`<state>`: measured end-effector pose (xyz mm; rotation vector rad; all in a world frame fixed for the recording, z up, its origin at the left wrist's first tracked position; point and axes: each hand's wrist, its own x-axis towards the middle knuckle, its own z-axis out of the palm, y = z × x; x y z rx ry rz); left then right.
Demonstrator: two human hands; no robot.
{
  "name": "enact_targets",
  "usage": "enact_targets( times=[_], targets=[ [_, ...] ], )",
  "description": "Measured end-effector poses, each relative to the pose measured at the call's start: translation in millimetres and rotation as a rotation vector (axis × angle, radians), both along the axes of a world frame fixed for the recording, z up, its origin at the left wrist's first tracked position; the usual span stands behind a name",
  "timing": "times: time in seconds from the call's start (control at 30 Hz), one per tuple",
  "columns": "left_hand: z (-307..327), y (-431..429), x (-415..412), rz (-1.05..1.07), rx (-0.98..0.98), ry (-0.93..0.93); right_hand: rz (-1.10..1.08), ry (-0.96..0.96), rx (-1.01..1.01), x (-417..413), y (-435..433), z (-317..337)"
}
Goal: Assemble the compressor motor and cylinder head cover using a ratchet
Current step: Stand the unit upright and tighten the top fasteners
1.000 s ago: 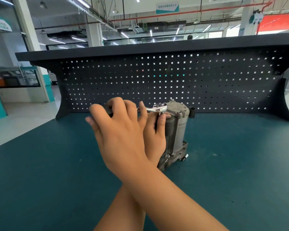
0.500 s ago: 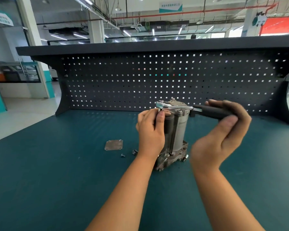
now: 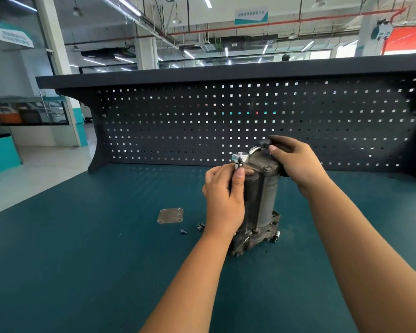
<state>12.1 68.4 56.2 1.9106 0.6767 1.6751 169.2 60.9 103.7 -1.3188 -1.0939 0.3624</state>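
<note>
Right hand (image 3: 298, 164) grips 1 ratchet (image 3: 241, 156), left hand (image 3: 223, 200) 1 compressor (image 3: 265, 203); 1 plate (image 3: 170, 215).

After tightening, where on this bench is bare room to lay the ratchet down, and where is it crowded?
Bare: the bench top right of the compressor, between the right forearm and the pegboard, and the wide stretch at far left. Crowded: just left of the compressor, where the square plate and loose screws lie beside the left hand.
</note>
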Motion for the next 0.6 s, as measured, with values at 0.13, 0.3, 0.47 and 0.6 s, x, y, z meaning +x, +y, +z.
enact_targets(
  times=[0.13, 0.3, 0.47, 0.6],
  targets=[
    [1.3, 1.8, -2.3, -0.018, -0.020, 0.022, -0.062, 0.173, 0.226, 1.8, -15.8, -13.6],
    [1.4, 3.4, -3.6, -0.031, -0.060, 0.030, -0.089, 0.335, 0.459, -12.9, -53.5, -26.3],
    [0.0, 1.5, -3.9, -0.051, -0.083, 0.017, -0.211, 0.459, 0.783, -58.4, -89.6, -41.9],
    [-0.5, 3.8, -6.1, -0.036, -0.063, 0.039, -0.236, 0.315, 0.933, -94.2, -108.1, -43.5]
  ],
)
